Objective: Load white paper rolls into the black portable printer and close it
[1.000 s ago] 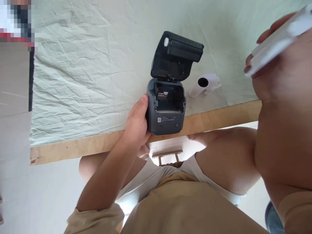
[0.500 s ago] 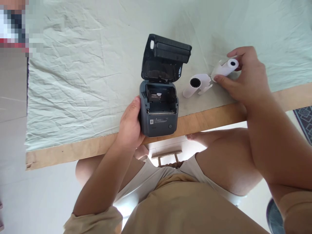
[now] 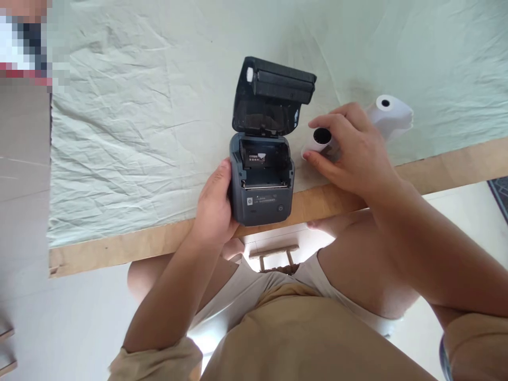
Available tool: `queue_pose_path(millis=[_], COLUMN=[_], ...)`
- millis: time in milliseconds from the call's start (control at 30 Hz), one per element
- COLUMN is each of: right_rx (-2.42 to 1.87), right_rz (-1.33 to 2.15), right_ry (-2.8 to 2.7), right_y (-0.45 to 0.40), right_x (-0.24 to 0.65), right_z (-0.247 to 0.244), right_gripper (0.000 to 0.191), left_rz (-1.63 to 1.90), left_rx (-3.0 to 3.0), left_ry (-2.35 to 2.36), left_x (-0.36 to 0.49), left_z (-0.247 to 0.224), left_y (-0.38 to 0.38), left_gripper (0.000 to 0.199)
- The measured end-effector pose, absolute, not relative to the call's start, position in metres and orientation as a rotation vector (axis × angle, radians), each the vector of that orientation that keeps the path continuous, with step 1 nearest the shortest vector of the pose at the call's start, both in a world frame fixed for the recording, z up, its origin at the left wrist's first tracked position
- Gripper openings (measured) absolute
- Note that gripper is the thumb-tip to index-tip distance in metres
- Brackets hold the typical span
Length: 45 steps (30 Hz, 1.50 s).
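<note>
My left hand [image 3: 213, 209] is closed around the left side of a dark grey portable label printer [image 3: 264, 208], near the table's front edge. Its black lid [image 3: 265, 114] is swung up, and no roll sits in the paper bay. Just right of the printer, my right hand [image 3: 355, 151] has its thumb and fingers around a white paper roll [image 3: 313, 148] with a wide black core. My fingers hide much of this roll. Beyond that hand, a second white paper roll [image 3: 383, 116] with a small core stands on the cloth, its loose end trailing right.
A pale green wrinkled cloth [image 3: 159, 116] covers the table, leaving a bare wooden strip [image 3: 119, 250] along the front edge. My legs are below that edge, with a small wooden frame [image 3: 273, 251] between them. A blurred patch [image 3: 24, 42] covers the top left corner.
My right hand has let go of the small-core roll and moved left onto the wide-core roll. The small-core roll now stands farther right with its loose end turned right. My left hand still holds the printer.
</note>
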State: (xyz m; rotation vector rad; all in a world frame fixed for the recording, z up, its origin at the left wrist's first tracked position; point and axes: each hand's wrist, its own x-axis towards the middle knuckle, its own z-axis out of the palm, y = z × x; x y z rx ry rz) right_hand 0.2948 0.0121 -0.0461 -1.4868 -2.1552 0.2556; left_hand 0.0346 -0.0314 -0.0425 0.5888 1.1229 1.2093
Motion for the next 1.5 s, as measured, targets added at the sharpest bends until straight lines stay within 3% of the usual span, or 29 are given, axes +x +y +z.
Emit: queue_pose_path(millis=[67,200,400,633,767,900,1167,1300,1400,1500], right_rx=[-1.500,-1.524,-1.429,-1.049,-1.012,-0.998,-0.955,-0.812,-0.743,-0.695], right_rz=[0.300,0.368,0.244,0.196,0.139,0.032,0.184,0.173,0.172,0.225], right_ry=[-2.121,-2.003,-1.921,-1.997,-2.021,-2.023,-2.087,-2.076,-2.127,-2.051], right_y=[0.014,0.013,0.000,-0.020,-0.020,-0.009,-0.005,-0.016,-0.021,-0.018], right_x=[0.298,0.302,0.292,0.252,0.233,0.229,0.227,0.223,0.222,0.228], right_z=[-0.049,-0.047,-0.027,-0.008,-0.011,-0.023,-0.025,-0.026,-0.031,-0.035], right_gripper=[0.033,0.046,0.037,0.032,0.038,0.021,0.026,0.023,0.004,0.016], left_rz=[1.221,1.251,1.142,1.140,1.169,1.146,1.178,1.183,1.165,1.162], left_rx=[0.579,0.548,0.642,0.752,0.793,0.821,0.831,0.798,0.779,0.799], left_ry=[1.122,1.122,1.000,1.023,0.999,1.018,1.059,1.041,0.998,1.007], left_x=[0.035,0.037,0.035,0.030,0.030,0.029,0.032,0.030,0.028,0.026], left_z=[-0.044,-0.043,-0.033,-0.038,-0.039,-0.036,-0.036,-0.039,-0.039,-0.039], left_y=[-0.031,-0.029,-0.032,-0.038,-0.036,-0.035,-0.035,-0.034,-0.033,-0.033], left_gripper=[0.037,0.032,0.052,0.035,0.038,0.040,0.042,0.048,0.055,0.066])
